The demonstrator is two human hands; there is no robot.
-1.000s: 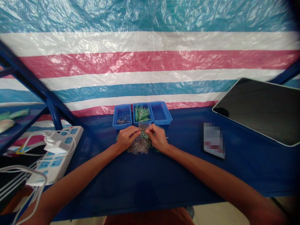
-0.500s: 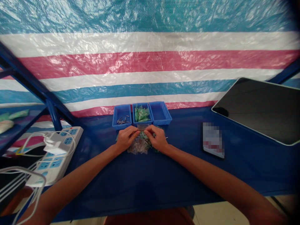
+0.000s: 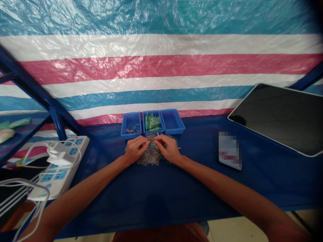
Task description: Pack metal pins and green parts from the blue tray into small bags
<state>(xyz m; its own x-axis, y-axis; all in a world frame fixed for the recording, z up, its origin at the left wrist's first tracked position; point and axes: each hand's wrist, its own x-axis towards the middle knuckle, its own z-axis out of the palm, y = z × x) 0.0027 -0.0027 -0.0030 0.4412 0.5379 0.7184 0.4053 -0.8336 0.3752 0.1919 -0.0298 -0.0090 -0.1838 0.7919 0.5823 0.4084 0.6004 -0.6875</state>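
Note:
A small clear plastic bag (image 3: 152,135) is pinched between my two hands over the middle of the blue table. My left hand (image 3: 136,148) holds its left side, and my right hand (image 3: 168,148) holds its right side, fingertips nearly touching. Beneath them lies a heap of clear packets (image 3: 150,158) with green and metal bits around it. Just behind stand three blue bins: the left bin (image 3: 131,136) has several metal pins, the middle bin (image 3: 153,132) green packets, and the right bin (image 3: 174,130) shows nothing inside.
On the blue table (image 3: 126,201), a phone (image 3: 229,151) lies to the right, before a large dark screen (image 3: 282,117). A white power strip (image 3: 60,171) with cables (image 3: 37,181) is at the left. Striped sheeting (image 3: 161,67) hangs behind.
The clear bag has tilted slightly and shifted a little between my fingertips. Both hands have otherwise hardly moved.

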